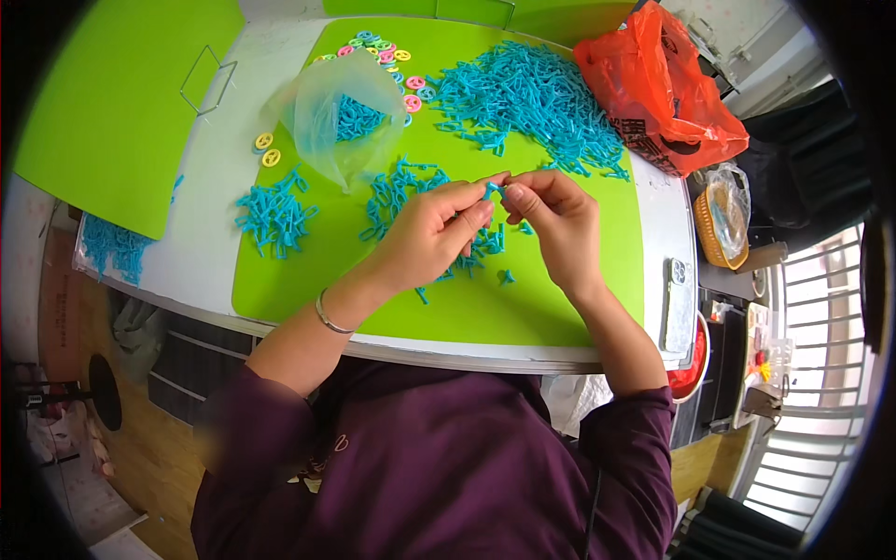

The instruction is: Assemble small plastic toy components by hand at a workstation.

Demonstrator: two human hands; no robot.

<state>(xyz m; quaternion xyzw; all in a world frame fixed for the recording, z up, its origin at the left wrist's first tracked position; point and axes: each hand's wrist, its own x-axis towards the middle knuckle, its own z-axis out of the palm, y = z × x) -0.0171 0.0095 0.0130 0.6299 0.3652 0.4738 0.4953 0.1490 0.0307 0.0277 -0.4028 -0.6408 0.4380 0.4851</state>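
Note:
My left hand (431, 229) and my right hand (557, 219) meet over the green mat (373, 313), both closed at the fingertips. Between them is a small teal plastic piece (492, 189), pinched from either side; its exact shape is mostly covered by my fingers. Under and beside my left hand lies a loose pile of teal plastic pieces (397, 191). A few single pieces (507, 276) are scattered below my fingers. Further left sits a separate small heap of teal pieces (275, 213), some with looped ends.
A large teal heap (523, 93) covers the far right, next to a red plastic bag (653, 89). An open clear bag (322, 117) holds more teal pieces, with colourful rings (413, 103) around it. A phone (679, 303) lies at the table's right edge.

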